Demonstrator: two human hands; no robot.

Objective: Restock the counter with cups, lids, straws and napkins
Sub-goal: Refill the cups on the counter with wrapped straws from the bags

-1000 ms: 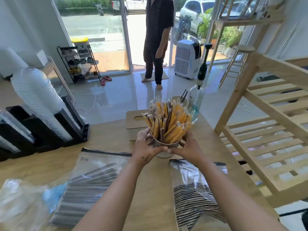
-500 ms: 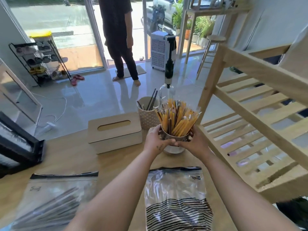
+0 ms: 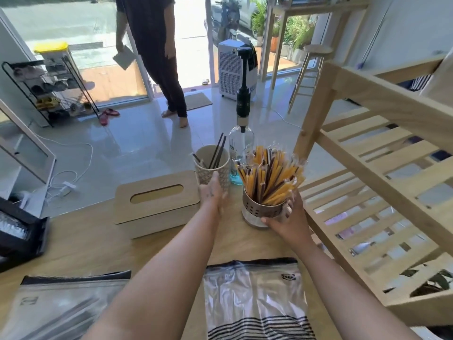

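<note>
Since a second before, the left grip (image 3: pixel 212 192) had quit the metal straw holder (image 3: pixel 262 204) and reached, fingers straight and released, to the patterned cup (image 3: pixel 204 168) just beside the wooden tissue box (image 3: pixel 157 204). Only the right grip (image 3: pixel 285 217) clasped the holder, full of yellow wrapped straws (image 3: pixel 269 175), on the desk (image 3: pixel 122 251) near the glass bottle (image 3: pixel 241 143).

Forearms bare; small dark mark on back of left hand (image 3: pixel 212 192)

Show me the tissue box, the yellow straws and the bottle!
tissue box (image 3: pixel 157 224): head view, on its front side.
yellow straws (image 3: pixel 269 177): head view, middle of the bundle.
bottle (image 3: pixel 241 141): head view, on its clear glass shoulder.
</note>
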